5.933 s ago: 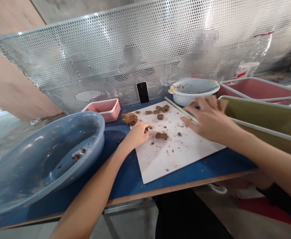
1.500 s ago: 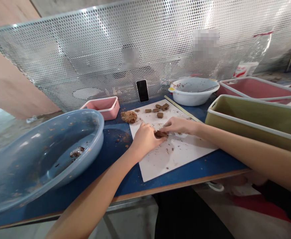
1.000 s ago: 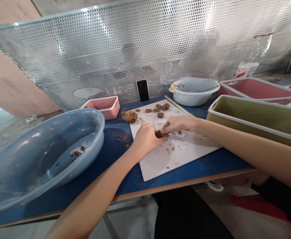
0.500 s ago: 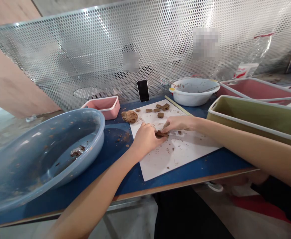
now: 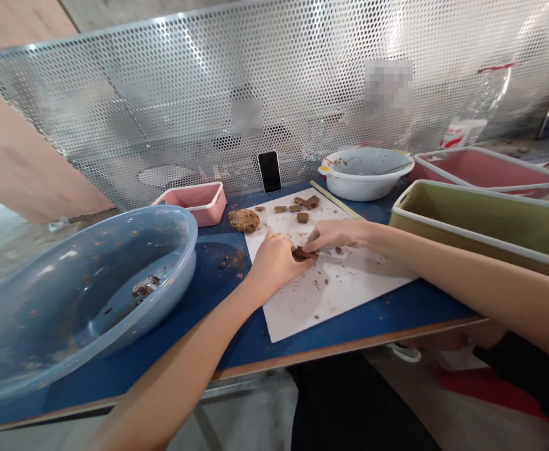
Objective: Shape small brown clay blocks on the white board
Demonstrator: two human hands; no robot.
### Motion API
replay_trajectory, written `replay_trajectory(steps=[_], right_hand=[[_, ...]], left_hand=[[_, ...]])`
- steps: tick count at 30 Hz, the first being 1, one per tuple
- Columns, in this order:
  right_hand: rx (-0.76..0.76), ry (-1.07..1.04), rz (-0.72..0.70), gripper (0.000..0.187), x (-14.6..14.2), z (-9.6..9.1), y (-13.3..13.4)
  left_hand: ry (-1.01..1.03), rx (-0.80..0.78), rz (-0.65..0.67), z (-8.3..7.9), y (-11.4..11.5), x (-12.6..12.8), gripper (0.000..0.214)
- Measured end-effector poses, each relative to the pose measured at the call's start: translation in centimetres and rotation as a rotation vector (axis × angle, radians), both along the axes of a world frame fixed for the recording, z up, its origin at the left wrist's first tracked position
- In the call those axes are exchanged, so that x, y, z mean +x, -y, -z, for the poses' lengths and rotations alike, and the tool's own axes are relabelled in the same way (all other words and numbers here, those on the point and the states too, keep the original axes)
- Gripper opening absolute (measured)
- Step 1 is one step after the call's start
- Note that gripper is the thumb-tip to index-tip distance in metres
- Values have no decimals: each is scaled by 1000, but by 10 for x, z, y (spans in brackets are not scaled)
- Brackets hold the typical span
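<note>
Over the white board, my left hand is closed on a brown, clay-like piece. My right hand meets it from the other side, thumb and fingers pressed on the same piece. Both hands cover much of that piece, so its full shape is hidden. Beyond them on the board lie several small brown chunks. At the board's far left corner rests a larger, rough brown lump. Crumbs are scattered on the board around my hands.
A large blue basin stands on the left, with a pink box behind it. A phone leans on the perforated metal screen. A white basin, green box, pink tray and plastic bottle are at right.
</note>
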State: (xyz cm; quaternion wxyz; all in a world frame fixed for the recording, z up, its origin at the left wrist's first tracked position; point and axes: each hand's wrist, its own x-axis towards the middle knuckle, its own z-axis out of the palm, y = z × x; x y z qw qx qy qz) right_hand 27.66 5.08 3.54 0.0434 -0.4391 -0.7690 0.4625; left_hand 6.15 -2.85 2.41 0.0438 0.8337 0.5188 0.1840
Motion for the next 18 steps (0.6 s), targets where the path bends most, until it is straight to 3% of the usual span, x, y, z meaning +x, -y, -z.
replay_trajectory(steps=[4,9,14,18], right_hand=[[-3,7,-1,58,0,-1,1],[-1,15,-7,49,0,1,1],[26,-7,-8,53,2,-2,4],[162,8,36,52,9,-1,7]], left_hand=[[20,5,-3,-1,1,0,55],[7,-12,0,1,0,0,57],[-2,0,-1,2,0,-1,52],[4,1,2,2,1,-2,45]])
